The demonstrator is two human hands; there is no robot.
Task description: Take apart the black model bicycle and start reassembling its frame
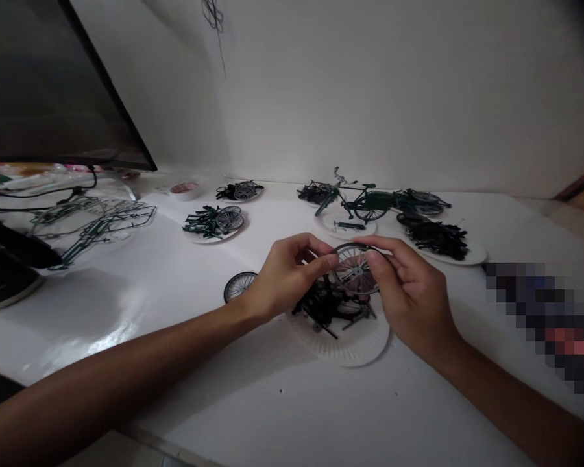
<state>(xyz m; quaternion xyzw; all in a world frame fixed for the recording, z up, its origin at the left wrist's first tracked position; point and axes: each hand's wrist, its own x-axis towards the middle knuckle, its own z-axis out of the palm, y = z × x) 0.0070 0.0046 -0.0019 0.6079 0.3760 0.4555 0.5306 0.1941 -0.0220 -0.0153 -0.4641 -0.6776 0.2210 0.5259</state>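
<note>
Between my two hands a small spoked toy bicycle wheel [356,269] with a black tyre is held up, tilted toward me. My left hand [292,272] pinches its left rim with thumb and fingers. On the opposite rim, my right hand [409,282] grips with its thumb in front and fingers behind. Below the wheel lies a white paper plate [355,350] bearing black and grey bicycle parts [328,308]. Another spoked wheel [239,285] rests on the table beside my left wrist, partly hidden by it.
An assembled green toy bicycle [370,201] stands at the back. Around it are plates of parts: black pieces [435,239] at right, green pieces [207,222] at left. Green frames [102,224] lie farther left, below a monitor [53,84]. A small bowl [183,188] sits near the wall.
</note>
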